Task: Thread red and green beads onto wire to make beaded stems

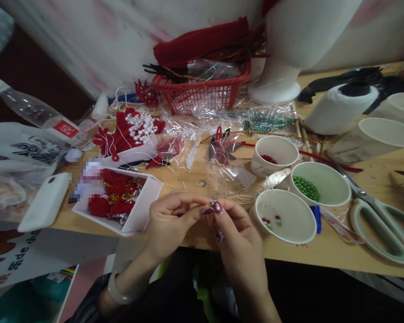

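Observation:
My left hand (173,222) and my right hand (239,233) meet at the table's front edge, thumbs and fingertips pinched together. What they hold between the tips is too small to make out. Right of my right hand, a white cup (284,215) holds a few red and green beads on thin wire. Behind it stand a cup of green beads (305,188) and a cup with dark red beads (268,159). To the left of my left hand, an open white box (138,215) contains red flowers with gold and silver parts.
Scissors (373,202) lie at the right, near a white thread cone (341,107). A red basket (205,92) and a white stand (279,85) are at the back. A phone (45,202) and a plastic bottle (37,110) lie left. Plastic bags and pearl beads (141,128) cover the middle.

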`<state>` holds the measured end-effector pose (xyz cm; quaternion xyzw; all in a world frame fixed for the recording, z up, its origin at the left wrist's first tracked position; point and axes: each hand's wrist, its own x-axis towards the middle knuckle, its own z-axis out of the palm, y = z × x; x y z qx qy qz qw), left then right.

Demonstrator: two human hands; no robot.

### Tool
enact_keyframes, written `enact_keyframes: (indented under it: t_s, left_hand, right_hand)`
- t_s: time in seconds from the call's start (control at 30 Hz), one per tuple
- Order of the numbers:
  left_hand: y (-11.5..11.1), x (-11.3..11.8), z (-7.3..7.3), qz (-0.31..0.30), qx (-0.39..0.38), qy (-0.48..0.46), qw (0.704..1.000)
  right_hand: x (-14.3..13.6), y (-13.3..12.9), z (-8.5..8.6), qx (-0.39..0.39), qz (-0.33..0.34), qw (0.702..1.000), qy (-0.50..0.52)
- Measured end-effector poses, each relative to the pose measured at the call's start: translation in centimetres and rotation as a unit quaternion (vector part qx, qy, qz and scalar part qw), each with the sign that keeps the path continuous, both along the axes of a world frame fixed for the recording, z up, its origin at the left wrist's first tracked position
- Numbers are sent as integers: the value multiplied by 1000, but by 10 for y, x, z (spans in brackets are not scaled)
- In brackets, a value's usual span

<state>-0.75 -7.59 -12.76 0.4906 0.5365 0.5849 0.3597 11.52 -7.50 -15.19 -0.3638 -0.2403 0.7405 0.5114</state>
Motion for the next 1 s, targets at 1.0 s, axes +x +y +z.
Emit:
enact_keyframes:
  t_s: [1.0]
  left_hand:
    - [-4,-9,-1,16,76,48,996]
  right_hand:
    - [5,2,18,155,28,984,-88]
